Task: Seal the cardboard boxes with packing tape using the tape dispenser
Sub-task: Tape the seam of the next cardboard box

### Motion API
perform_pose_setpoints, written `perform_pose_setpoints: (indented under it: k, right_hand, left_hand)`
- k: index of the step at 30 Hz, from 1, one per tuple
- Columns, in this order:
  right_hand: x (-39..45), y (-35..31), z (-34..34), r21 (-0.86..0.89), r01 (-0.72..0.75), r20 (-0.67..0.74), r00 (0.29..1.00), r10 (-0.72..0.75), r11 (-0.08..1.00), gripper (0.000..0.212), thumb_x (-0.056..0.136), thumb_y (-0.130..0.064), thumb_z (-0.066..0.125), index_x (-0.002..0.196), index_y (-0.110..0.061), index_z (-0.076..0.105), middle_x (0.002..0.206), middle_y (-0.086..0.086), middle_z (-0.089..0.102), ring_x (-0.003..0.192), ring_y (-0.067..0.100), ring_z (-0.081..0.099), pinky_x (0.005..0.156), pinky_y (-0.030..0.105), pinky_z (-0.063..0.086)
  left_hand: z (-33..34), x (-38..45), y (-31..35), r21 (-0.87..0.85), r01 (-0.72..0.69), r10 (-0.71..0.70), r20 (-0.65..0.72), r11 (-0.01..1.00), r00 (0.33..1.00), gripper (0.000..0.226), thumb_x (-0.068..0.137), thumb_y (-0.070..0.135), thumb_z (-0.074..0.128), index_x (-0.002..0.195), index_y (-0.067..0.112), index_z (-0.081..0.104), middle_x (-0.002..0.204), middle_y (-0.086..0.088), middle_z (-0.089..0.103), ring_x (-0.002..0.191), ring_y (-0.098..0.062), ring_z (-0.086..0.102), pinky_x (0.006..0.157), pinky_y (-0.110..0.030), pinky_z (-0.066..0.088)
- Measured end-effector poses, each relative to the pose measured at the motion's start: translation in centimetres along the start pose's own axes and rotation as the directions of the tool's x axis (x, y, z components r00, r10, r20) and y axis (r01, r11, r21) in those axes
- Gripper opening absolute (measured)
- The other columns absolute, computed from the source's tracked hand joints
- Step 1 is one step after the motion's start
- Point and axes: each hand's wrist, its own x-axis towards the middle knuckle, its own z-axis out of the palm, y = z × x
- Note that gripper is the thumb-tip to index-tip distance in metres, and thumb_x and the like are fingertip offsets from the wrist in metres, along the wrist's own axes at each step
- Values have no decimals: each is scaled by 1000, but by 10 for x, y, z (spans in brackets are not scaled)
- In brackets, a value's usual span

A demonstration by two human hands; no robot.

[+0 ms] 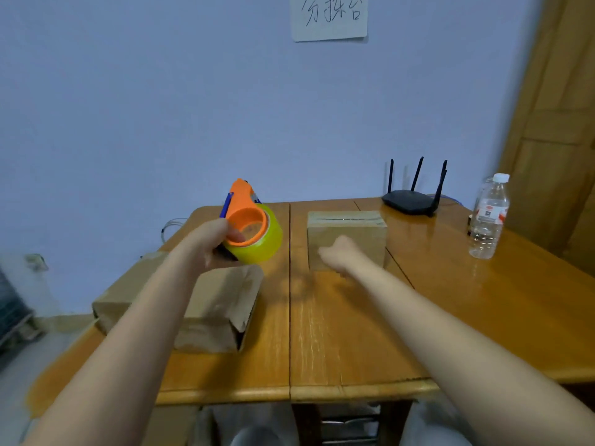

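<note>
Left hand point(212, 239): fingers curled around the orange plastic tape dispenser point(246, 217), held above the counter point(338, 333); its roll of glossy yellow-green tape point(267, 243) faces right. Right hand point(338, 254): fingers curled, blurred, against the near face of the taped cardboard box point(347, 230) near the far edge; grasp cannot be told. A second, matte brown cardboard box point(222, 304) lies at the left edge, flap loose. Black three-antenna router point(412, 201) and clear labelled water bottle point(489, 217): far right corner. Wall paper point(329, 16): handwritten characters.
</note>
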Motion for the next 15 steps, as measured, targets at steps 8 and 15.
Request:
perform_pose_setpoints:
  k: [8, 15]
  right_hand:
    - [-56, -25, 88, 205, -244, 523, 846, 104, 948, 61, 103, -41, 51, 150, -6, 33, 122, 20, 54, 109, 37, 66, 96, 51, 55]
    - [-60, -38, 116, 338, -322, 530, 842, 104, 885, 72, 99, -50, 55, 154, -11, 29, 152, 20, 42, 132, 42, 50, 103, 53, 50]
  left_hand:
    - [-71, -26, -26, 145, 147, -113, -222, 978, 968, 41, 89, 3, 54, 130, 6, 50, 109, -20, 64, 88, -32, 64, 57, -44, 53]
    - [-74, -32, -30, 158, 166, -134, -200, 973, 971, 38, 88, 0, 56, 126, 5, 52, 108, -21, 65, 88, -34, 67, 60, -44, 55]
